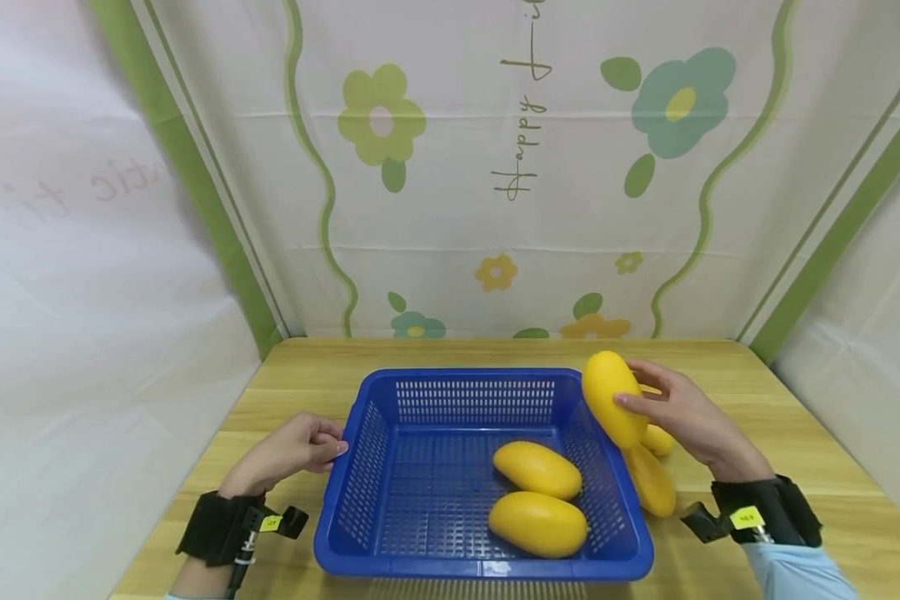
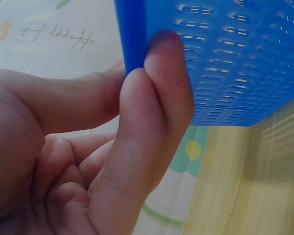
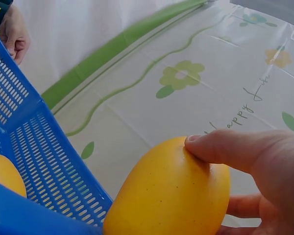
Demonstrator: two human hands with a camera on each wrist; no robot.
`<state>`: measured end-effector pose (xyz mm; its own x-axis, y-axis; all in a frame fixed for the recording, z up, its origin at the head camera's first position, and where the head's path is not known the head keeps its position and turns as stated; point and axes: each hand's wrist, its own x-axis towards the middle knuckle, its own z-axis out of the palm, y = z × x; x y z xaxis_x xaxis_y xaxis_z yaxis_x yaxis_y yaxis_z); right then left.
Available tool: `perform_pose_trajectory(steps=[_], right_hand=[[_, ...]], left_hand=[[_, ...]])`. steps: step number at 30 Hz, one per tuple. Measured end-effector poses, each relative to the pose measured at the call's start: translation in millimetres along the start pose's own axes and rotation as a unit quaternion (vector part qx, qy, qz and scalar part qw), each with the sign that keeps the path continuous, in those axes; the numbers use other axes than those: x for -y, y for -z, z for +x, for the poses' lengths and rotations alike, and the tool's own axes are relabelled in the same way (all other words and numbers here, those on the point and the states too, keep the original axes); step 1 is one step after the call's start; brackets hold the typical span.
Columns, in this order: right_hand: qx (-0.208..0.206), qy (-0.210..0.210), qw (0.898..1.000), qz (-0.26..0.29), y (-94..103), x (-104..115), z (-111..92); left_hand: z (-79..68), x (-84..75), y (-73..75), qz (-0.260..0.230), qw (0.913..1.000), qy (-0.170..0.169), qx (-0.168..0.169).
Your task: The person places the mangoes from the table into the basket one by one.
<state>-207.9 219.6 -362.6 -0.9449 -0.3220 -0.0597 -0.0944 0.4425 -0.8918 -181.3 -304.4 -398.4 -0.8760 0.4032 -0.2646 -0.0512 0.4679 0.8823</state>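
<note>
A blue plastic basket (image 1: 420, 569) with slotted walls stands on the table. My left hand (image 1: 296, 450) pinches its left rim between thumb and fingers; the left wrist view shows the fingertips (image 2: 137, 98) at the rim's edge. My right hand (image 1: 682, 417) grips a yellow mango (image 1: 611, 400) above the basket's right rim, thumb on its near side. Two mangoes lie inside the basket on the right, one mango (image 1: 537, 469) behind the other mango (image 1: 538, 524). Outside the right wall lie more mangoes, a long one (image 1: 651, 483) and one (image 1: 658, 439) partly hidden behind the held mango.
The wooden table (image 1: 315, 367) extends around the basket. A white printed cloth (image 1: 450, 208) with flowers hangs behind it, with white cloth sides left and right. Each wrist wears a black strap with a small camera.
</note>
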Motion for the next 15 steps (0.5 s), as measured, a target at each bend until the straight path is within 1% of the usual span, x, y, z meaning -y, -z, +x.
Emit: perform_pose_trajectory(steps=[15], right_hand=[[0.002,0.018,1.000,0.011,-10.3,5.9,8.2]], left_hand=[[1.8,1.5,0.1,0.001,1.0000,-0.001,0.002]])
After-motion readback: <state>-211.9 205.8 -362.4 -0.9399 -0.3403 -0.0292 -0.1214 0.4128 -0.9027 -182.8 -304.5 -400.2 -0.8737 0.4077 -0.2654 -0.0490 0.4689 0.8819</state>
